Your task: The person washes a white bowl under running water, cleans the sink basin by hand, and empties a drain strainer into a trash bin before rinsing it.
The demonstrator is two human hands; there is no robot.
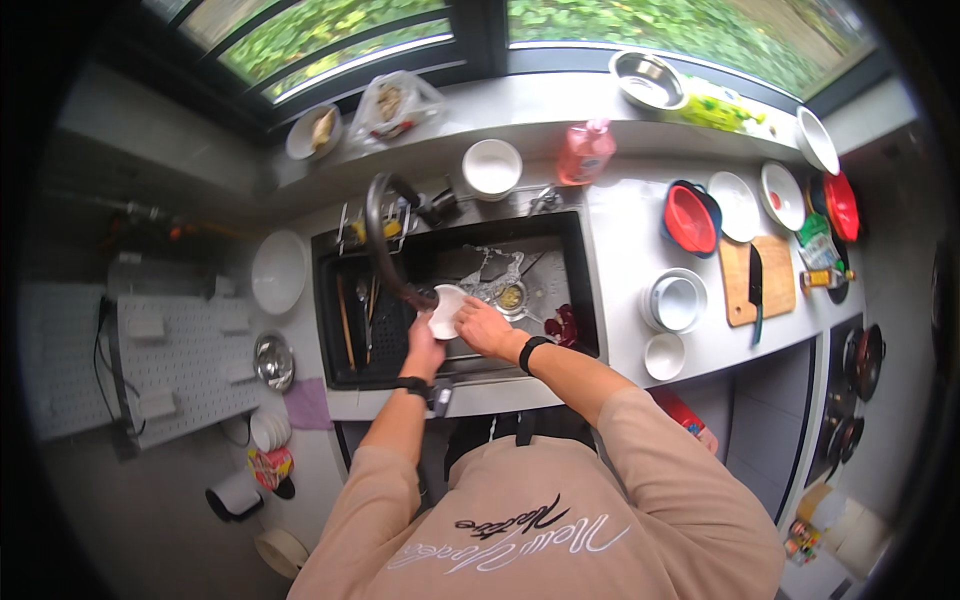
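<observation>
A small white bowl (448, 309) is held between both hands under the dark faucet (390, 262), over the black sink (461, 367). My left hand (425, 346) grips its left, lower edge, while my right hand (480, 324) has its fingers on the right side of the rim. Behind the bowl, a crumpled clear plastic piece (491, 274) lies in the basin beside the drain strainer (511, 298), which has yellowish bits in it. Dark red scraps (561, 325) lie at the basin's right. Chopsticks (346, 322) and a spoon (363, 291) rest at the left side of the sink.
White bowls (492, 169) and a pink soap bottle (586, 152) stand behind the sink. On the right counter are stacked bowls (675, 301), a small bowl (664, 356), a red basket (690, 219) and a knife (756, 285) on a cutting board (776, 277). A metal bowl (274, 361) sits left.
</observation>
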